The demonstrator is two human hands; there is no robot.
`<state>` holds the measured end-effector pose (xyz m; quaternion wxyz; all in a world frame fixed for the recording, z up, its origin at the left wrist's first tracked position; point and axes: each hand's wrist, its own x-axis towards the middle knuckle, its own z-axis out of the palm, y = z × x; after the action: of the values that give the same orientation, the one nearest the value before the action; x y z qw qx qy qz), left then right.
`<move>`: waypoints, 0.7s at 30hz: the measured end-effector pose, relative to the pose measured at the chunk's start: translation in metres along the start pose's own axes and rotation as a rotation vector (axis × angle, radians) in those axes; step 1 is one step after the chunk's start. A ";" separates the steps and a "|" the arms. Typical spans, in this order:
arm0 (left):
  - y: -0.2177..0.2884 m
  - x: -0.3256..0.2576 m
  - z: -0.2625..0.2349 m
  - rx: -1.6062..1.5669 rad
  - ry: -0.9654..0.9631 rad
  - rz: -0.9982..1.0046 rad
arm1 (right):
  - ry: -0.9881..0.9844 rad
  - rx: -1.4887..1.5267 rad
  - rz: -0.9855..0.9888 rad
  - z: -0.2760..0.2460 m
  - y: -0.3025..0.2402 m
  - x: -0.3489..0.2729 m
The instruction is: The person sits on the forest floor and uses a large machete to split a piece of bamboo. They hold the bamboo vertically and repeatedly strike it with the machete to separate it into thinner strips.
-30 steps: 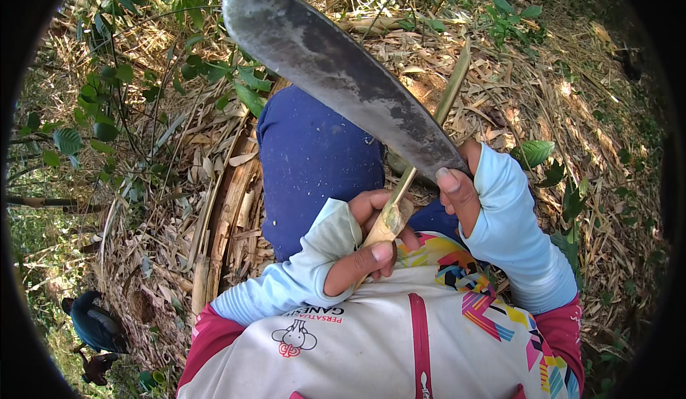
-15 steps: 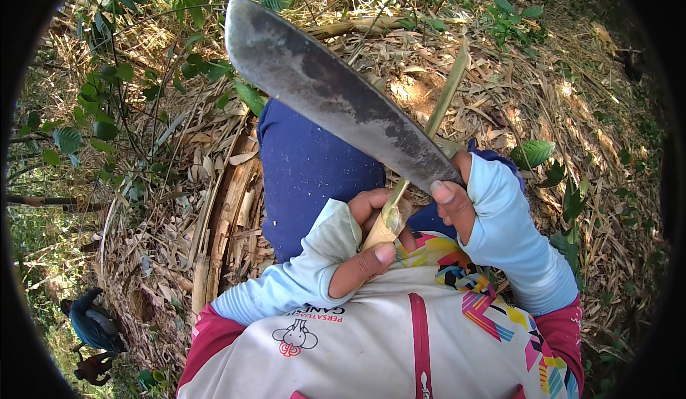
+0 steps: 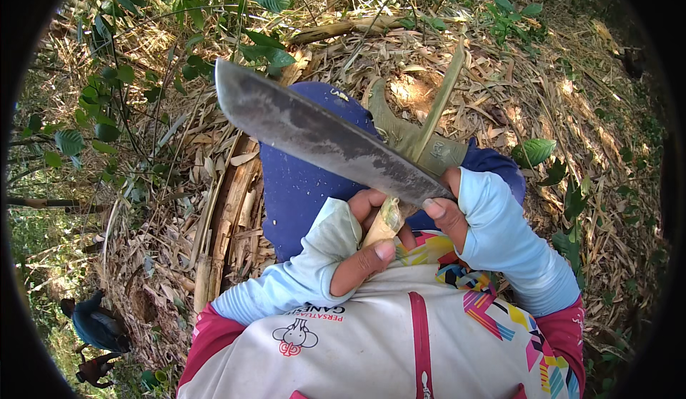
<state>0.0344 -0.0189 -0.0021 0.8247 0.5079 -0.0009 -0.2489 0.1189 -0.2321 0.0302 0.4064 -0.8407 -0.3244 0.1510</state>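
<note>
a: what is the right hand (image 3: pixel 457 209) doing?
b: it is wrapping its fingers round the handle of the knife (image 3: pixel 321 138), grip pressed tight on it. the broad dark blade is slanting up and away from the stick (image 3: pixel 421 149), its blunt tip pointing to the upper left.

a: and the left hand (image 3: pixel 364 245)?
b: it is pinching the near end of the stick, thumb lying along it, fingers curling behind. the pale cut end is sitting between the two hands.

a: where is the blade meeting the stick?
b: the heel of the blade is lying across the stick just above the left hand. whether the edge is biting into it, i cannot tell.

a: where is the stick heading?
b: it is running from the hands up and to the right, passing under the blade, thin and green at the far end.

a: what is lying behind the stick?
b: a blue knee (image 3: pixel 300 184) and an olive boot (image 3: pixel 407 138) directly under it. left of the stick, split bamboo (image 3: pixel 221 220) is lying on dry leaves (image 3: pixel 500 91). green plants (image 3: pixel 114 77) are growing further left.
</note>
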 end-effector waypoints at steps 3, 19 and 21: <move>0.000 0.001 -0.003 0.018 -0.021 0.001 | -0.022 -0.048 -0.020 -0.002 -0.001 0.000; -0.003 0.003 -0.003 -0.108 -0.060 0.002 | 0.154 0.072 0.087 -0.003 -0.001 0.003; -0.002 0.003 -0.003 -0.106 -0.060 -0.016 | 0.175 0.054 0.067 -0.003 -0.001 0.005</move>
<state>0.0369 -0.0185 -0.0064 0.8481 0.4556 -0.0086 -0.2702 0.1238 -0.2302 0.0328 0.4504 -0.8498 -0.2552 0.0993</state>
